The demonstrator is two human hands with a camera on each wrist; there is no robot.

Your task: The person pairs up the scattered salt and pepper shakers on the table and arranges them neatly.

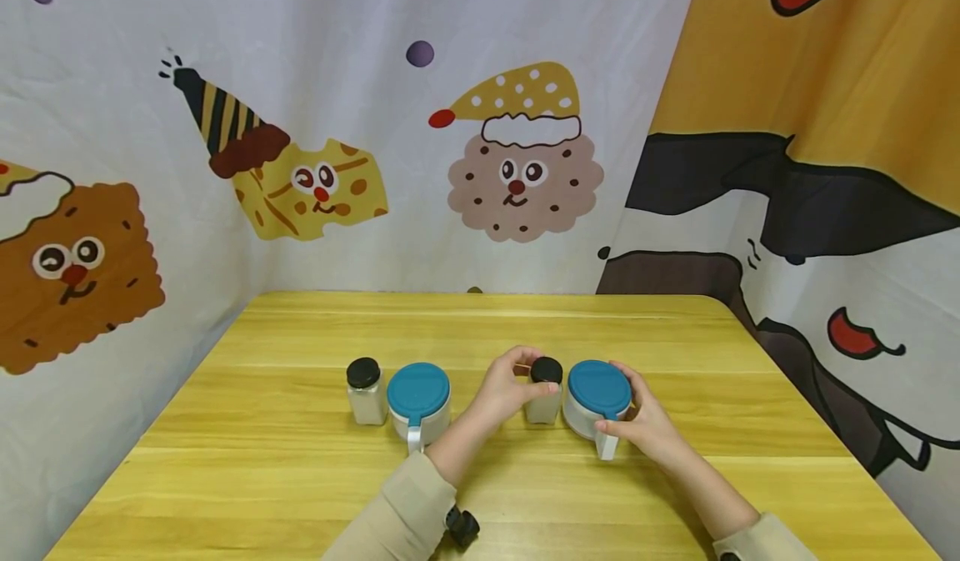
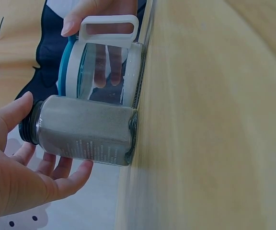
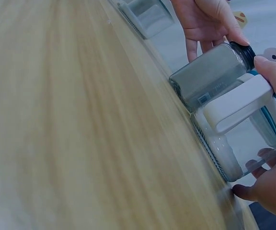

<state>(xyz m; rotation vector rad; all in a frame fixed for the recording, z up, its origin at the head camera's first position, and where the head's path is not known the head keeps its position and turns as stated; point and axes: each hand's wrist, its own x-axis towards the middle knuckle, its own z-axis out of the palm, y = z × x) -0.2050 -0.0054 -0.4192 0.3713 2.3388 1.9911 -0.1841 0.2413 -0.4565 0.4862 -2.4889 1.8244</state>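
Observation:
My left hand point(image 1: 512, 388) holds a square glass jar point(image 1: 543, 404) with a black screw lid, thumb on the near side and fingers round the far side. Pale powder appears to fill this jar, which stands upright on the table. Close to its right is a clear container point(image 1: 583, 415) with a blue lid and a white handle point(image 3: 241, 103). My right hand point(image 1: 647, 415) grips that container, its thumb at the handle and its fingers around the far right side. Through the clear wall, fingertips point(image 2: 100, 72) show in the left wrist view.
Left of my left hand stand a second black-lidded jar point(image 1: 367, 403) and a second blue-lidded container point(image 1: 420, 394), side by side. All rest on a wooden table point(image 1: 262, 478). Behind hangs a cartoon-printed curtain point(image 1: 420, 236). A small black object point(image 1: 462, 529) shows beside the left sleeve.

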